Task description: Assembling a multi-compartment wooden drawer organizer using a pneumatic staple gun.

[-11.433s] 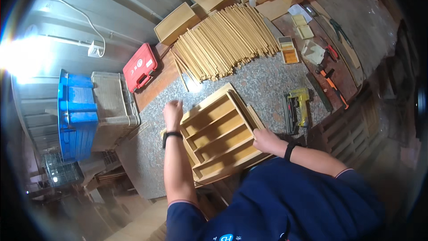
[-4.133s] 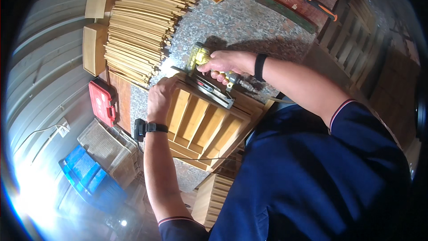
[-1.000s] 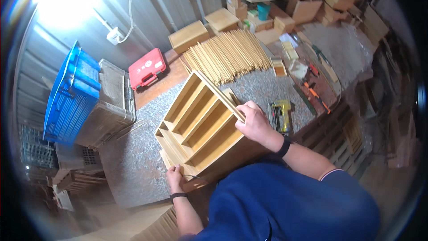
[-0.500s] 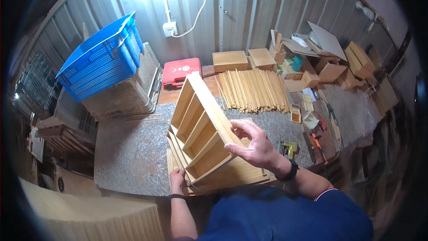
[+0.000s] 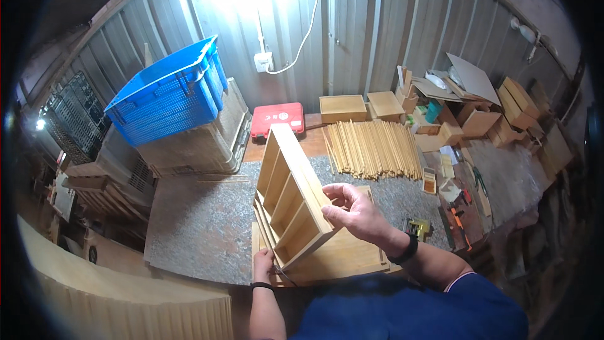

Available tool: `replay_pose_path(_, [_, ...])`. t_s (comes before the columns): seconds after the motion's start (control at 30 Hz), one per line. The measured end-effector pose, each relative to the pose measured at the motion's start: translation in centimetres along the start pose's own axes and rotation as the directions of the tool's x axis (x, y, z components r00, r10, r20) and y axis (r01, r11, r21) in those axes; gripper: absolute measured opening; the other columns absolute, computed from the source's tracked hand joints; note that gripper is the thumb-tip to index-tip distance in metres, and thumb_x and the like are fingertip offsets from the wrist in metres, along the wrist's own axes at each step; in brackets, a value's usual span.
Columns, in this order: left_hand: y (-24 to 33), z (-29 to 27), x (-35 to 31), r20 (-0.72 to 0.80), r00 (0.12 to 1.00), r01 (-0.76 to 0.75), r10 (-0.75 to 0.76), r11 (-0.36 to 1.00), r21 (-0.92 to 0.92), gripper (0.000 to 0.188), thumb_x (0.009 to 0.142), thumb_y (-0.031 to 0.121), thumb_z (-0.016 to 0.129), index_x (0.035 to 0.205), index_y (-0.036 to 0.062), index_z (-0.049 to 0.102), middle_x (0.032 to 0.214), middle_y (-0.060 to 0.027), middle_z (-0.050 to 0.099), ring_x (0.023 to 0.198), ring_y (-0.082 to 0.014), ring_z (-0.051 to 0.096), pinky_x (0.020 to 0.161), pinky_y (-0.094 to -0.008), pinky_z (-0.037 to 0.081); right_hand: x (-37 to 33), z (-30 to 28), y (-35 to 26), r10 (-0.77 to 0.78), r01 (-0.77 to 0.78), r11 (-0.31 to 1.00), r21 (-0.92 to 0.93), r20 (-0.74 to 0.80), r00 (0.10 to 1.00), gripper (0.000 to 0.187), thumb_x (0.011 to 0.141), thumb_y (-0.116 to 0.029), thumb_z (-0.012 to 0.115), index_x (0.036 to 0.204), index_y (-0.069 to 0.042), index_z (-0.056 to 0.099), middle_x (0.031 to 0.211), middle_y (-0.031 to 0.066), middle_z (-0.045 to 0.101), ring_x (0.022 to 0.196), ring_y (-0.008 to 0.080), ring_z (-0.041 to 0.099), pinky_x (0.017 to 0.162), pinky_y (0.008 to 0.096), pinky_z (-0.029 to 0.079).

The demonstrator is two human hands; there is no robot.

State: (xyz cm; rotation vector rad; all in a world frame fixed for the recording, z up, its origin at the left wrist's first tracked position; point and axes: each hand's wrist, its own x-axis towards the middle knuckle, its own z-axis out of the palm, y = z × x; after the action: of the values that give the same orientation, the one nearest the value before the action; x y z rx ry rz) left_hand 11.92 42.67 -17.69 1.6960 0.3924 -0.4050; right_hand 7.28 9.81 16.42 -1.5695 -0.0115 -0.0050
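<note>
A pale wooden frame with several divided compartments (image 5: 301, 179) stands tilted up on edge at the bench front, its open side turned to the left. My right hand (image 5: 360, 215) pinches its right-hand edge between thumb and fingers. Low on the left, my left hand (image 5: 263, 266) is closed around the frame's bottom corner, where thin strips lie along the edge; its fingertips are partly hidden. Under the frame lies a flat wooden board (image 5: 343, 257), close against my body.
A bundle of thin wooden sticks (image 5: 374, 150) lies behind, near a red case (image 5: 277, 119). A blue crate (image 5: 167, 97) sits on a grey crate at left. To the right are a yellow-green tool (image 5: 416, 229), an orange-handled tool (image 5: 459, 225) and stacked wooden boxes (image 5: 517, 110).
The compartment frame has turned more upright, so its compartments look narrower. Both hands keep their hold. The whole view has shifted, with the bench now lower and further right in it.
</note>
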Motion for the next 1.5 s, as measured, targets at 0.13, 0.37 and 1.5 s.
replay_pose_path(0.13, [0.5,0.1,-0.4,0.012,1.0,0.005,-0.005,1.0,0.011,0.03,0.094,0.014,0.069,0.068,0.009,0.054,0.06,0.0017,0.049,0.051,-0.0114,0.044,0.045,-0.0335,0.033,2.1,-1.0,0.0,0.033,-0.037,0.996,-0.087,-0.043,0.999,0.053,0.099,-0.024,0.076,0.138,0.006,0.058,0.116,0.0112,0.069,0.099,0.0173,0.067,0.09,0.0337,0.056])
replay_pose_path(0.37, [2.3,-0.2,-1.5,0.147,0.983,0.098,-0.108,0.992,0.076,0.013,0.093,0.016,0.075,0.093,0.003,0.075,0.076,-0.0014,0.066,0.063,-0.0131,0.058,0.054,-0.0322,0.046,6.2,-7.4,3.2,0.199,-0.208,0.955,-0.211,-0.064,0.978,0.048,0.103,-0.044,0.071,0.11,0.003,0.072,0.095,0.0047,0.072,0.084,0.0124,0.066,0.076,0.0303,0.054])
replay_pose_path(1.5, [-3.0,-9.4,-70.1,-0.324,0.876,-0.445,0.357,0.857,-0.259,0.08,0.093,0.026,0.083,0.159,-0.0002,0.045,0.149,-0.0136,0.06,0.132,-0.0214,0.061,0.112,-0.0369,0.048,-35.8,-1.4,15.2,0.244,-0.479,0.721,0.501,0.464,0.851,0.043,0.109,-0.031,0.052,0.137,-0.001,0.064,0.133,0.0123,0.07,0.121,0.0264,0.067,0.109,0.0418,0.051])
